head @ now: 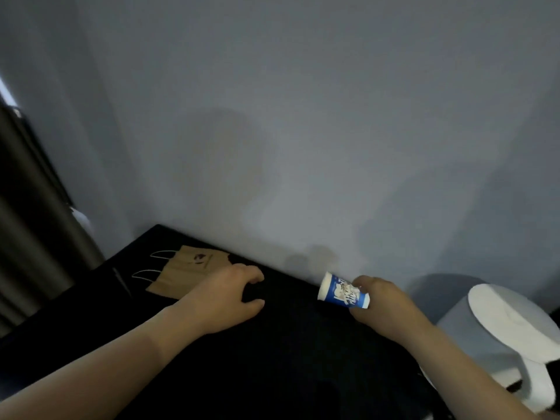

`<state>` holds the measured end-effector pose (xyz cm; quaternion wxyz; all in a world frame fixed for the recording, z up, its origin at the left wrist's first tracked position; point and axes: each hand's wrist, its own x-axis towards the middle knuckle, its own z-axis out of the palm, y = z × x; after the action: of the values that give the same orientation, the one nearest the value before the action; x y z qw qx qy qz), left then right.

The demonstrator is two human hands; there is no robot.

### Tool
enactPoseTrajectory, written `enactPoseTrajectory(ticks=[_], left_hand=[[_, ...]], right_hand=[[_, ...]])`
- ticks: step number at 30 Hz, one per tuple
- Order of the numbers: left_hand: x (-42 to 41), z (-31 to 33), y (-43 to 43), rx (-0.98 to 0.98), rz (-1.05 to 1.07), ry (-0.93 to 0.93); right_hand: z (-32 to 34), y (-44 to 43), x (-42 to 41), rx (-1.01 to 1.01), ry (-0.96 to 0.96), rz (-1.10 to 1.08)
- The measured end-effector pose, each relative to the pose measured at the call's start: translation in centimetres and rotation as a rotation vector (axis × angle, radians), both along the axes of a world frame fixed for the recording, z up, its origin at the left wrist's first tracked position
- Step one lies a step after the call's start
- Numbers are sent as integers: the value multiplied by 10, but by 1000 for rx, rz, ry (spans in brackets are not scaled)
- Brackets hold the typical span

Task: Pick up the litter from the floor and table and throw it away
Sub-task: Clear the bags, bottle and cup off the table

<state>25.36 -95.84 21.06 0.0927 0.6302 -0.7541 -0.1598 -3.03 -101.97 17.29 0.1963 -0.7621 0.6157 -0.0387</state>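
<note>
Holding a cup (344,291), right hand (382,302) hovers near bin (463,331); left hand (224,296) relaxed beside bag (188,268).

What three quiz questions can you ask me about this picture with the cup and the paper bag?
1. Pick one: which hand holds the blue-and-white paper cup? A left, B right, C neither.
2. True or false: the flat brown paper bag lies on the black table.
3. Fill in: the bag lies right beside the ___ hand.

Key
1. B: the right hand grips the cup, which is tipped on its side.
2. True.
3. Left: the left hand rests on the table next to the bag.
</note>
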Motion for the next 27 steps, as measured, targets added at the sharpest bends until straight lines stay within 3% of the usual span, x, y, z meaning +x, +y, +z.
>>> enactPoseTrajectory(ticks=[10,21,27], left_hand=[[22,-81,-76,177,-40,17],[56,-133,-107,263,-55,31],[60,-145,-114,274,-63,34]], right_hand=[[-96,-76,13,158,73,-191],[-169,-130,28,170,98,-207],[-180,-125,30,-1,347,-201]])
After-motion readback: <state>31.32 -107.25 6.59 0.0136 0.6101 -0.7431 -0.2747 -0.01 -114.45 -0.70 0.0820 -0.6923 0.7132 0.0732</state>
